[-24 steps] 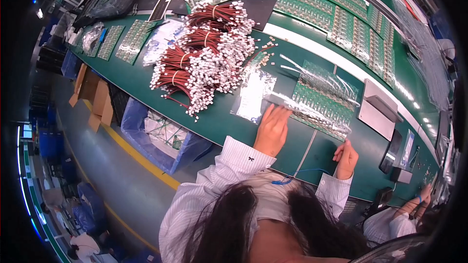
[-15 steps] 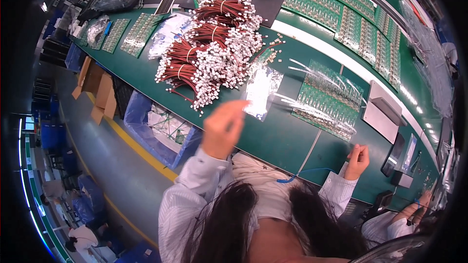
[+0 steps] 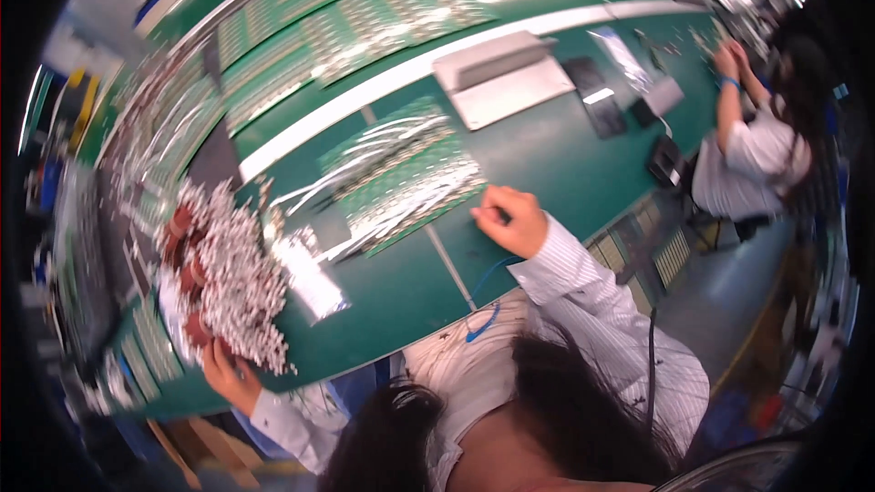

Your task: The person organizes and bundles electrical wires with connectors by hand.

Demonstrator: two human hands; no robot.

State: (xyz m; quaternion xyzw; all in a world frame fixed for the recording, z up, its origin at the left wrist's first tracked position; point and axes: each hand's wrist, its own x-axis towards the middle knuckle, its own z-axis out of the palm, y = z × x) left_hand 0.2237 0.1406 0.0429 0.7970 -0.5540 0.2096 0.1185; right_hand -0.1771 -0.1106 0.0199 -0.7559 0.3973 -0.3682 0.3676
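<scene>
At the near end of a heap of red-brown wire harnesses with white connectors, my left hand reaches in with fingers stretched and thumb apart. Its fingertips are at the bundled wires; blur hides the exact contact. My right hand is above the table by the near right corner of a green circuit board panel. Its fingers are curled into a pinch, and whatever may be between them is too small to see. White wires or strips lie across the panel. Between heap and panel lies a shiny silvery bag.
Behind the panel stands a light grey metal stand, with a dark phone-like slab to its right. More board panels cover the raised back strip. A blue cord hangs at the table's front edge. A co-worker sits at right.
The view has swung to the right. My left hand has moved from beside the silvery bag to the near end of the harness heap. My right hand stays near the panel's corner.
</scene>
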